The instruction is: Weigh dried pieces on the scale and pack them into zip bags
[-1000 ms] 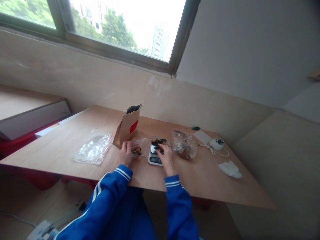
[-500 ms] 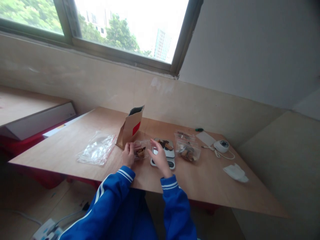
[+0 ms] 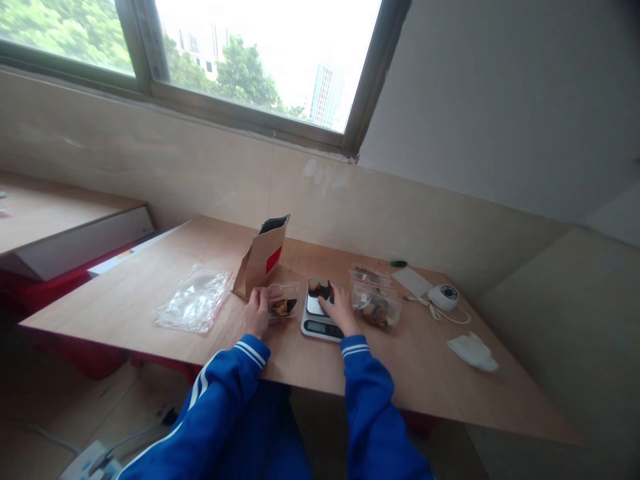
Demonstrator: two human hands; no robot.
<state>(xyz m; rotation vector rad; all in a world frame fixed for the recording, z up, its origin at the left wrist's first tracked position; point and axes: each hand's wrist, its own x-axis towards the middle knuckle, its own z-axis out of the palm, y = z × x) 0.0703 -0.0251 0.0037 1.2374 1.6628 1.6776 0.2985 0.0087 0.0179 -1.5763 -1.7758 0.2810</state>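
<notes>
- The worktop (image 3: pixel 150 293) is a pale wooden board set against a tiled wall.
- A stack of empty clear bags (image 3: pixel 194 307) lies flat toward its left.
- A brown paper pouch (image 3: pixel 261 261) stands upright and open (red label on its side).
- A small clear bag (image 3: pixel 284 301) with dark pieces lies beside a digital scale (image 3: pixel 320 317).
- Two filled clear bags (image 3: pixel 374 300) lie right of the scale.
- Farther right: a white card (image 3: pixel 411 281), a green-handled tool (image 3: pixel 399 264), a round white device (image 3: pixel 444 296) with its cable, and a crumpled white tissue (image 3: pixel 473 351).
</notes>
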